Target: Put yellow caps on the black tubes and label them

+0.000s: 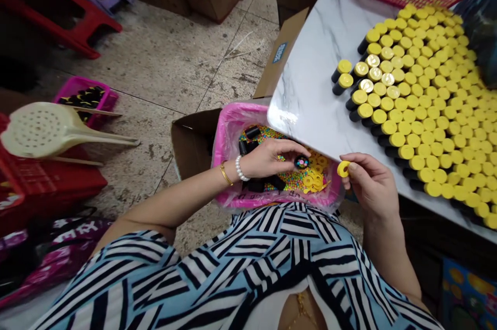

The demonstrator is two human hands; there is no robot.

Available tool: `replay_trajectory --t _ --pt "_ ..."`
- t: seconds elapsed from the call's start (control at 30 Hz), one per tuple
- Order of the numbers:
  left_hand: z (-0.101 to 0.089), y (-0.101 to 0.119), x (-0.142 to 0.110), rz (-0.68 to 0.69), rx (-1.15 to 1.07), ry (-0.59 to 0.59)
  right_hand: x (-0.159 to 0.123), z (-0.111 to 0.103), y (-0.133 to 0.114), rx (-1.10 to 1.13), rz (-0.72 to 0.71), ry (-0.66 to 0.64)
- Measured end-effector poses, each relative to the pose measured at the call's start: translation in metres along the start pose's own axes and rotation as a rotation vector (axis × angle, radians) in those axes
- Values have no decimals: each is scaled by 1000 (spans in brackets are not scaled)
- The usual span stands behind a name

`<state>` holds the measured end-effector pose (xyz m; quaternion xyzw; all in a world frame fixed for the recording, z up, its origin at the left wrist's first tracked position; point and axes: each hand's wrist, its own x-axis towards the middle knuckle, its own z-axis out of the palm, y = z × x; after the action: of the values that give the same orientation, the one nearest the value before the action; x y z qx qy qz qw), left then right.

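A speckled stone floor (155,66) spreads beneath a marble-patterned bench (310,71), whose corner juts over a cardboard box (192,144) lined with a pink plastic tray (233,133). Across the bench stand tightly packed rows of black tubes with yellow caps (419,113), a few of the caps showing metallic gold tops. A person in a striped blue, black and white top (248,252) leans over the box, the left forearm reaching in across the body and the right forearm rising beside the bench edge. The tray holds a bed of multicoloured beads (287,180), a heap of yellow rings (312,180) and several loose black cylinders (267,182). The left hand (267,159) hangs over the tray, palm down, fingers curled to pinch a small black disc with a colourful centre (302,162) at the fingertips, just above the heap. The right hand (368,185) sits just off the bench edge, thumb and forefinger closed on one yellow ring (343,168). Both small pieces look light, stiff and plastic, and probably smooth enough to slip, so the ring seems best held by its rim and the disc by its edge, leaving their faces free.
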<state>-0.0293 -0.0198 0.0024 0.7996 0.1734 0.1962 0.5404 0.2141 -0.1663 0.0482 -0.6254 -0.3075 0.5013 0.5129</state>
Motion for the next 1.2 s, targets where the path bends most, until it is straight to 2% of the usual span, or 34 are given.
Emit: replay_trajectory --t 0.07,0.17,0.27,0.33,0.43,0.5,0.7,1.0,1.2 --pt "-9 11 12 -41 -115 77 12 6 -2 32 -11 3" --pt "-19 14 36 -215 -257 211 34 18 -5 61 -37 -8" --pt "-25 10 54 -341 -242 264 58 32 -12 57 -74 -24" --pt "-25 8 59 -292 -115 283 73 41 -17 47 -107 -23" --pt "-23 7 56 -180 117 375 91 54 -22 21 -122 -46" --pt "-21 7 53 -158 187 419 98 60 -23 -26 -110 -79" --pt "-16 2 51 -175 66 395 100 68 -20 -158 -113 -94" --pt "-18 9 50 -203 69 382 95 78 -24 -179 -146 -59" --pt "-17 7 51 -201 60 378 96 77 -22 -195 -167 -54"
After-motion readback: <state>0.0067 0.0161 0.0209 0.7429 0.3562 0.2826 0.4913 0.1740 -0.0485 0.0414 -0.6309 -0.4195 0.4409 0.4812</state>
